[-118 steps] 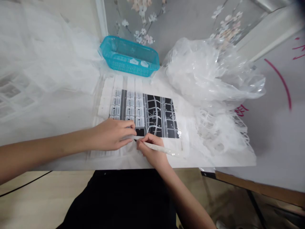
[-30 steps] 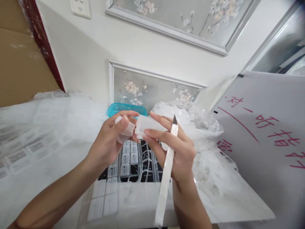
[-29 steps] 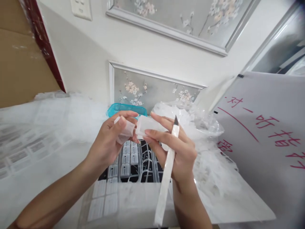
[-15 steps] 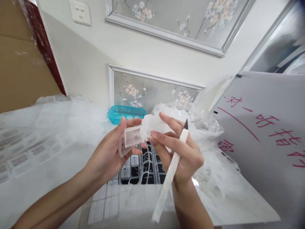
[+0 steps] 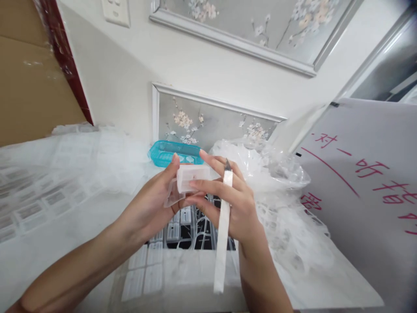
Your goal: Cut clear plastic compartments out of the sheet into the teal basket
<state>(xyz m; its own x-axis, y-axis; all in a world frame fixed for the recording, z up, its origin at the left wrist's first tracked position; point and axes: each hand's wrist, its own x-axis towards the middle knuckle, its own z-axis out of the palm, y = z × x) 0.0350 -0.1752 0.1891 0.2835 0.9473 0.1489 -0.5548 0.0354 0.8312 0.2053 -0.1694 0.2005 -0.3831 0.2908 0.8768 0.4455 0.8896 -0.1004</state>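
Between my hands is a small frosted, see-through plastic box (image 5: 189, 179), with a clear flap (image 5: 174, 195) hanging at its left side. My left hand (image 5: 153, 202) grips the box from the left, thumb on top. From the right, the fingers of my right hand (image 5: 233, 195) press on the box's front and underside. A craft knife (image 5: 223, 234) with a white-wrapped handle is tucked between that hand's fingers, its dark pointed blade upward. Below the hands lies a black-and-clear compartment tray (image 5: 203, 241), partly hidden, with several small clear boxes (image 5: 153, 265) near it.
A blue plastic basket (image 5: 159, 161) stands behind the hands, with small pale pieces in it. Sheets of clear plastic boxes (image 5: 39, 213) spread across the left. Crumpled clear plastic bags (image 5: 276, 169) lie at right, before a whiteboard (image 5: 368, 243) with red writing. A cardboard box (image 5: 35, 91) stands far left.
My right hand has moved left against the plastic box, and the white piece between the hands no longer sticks out separately. The knife has turned more upright. The view has shifted slightly.
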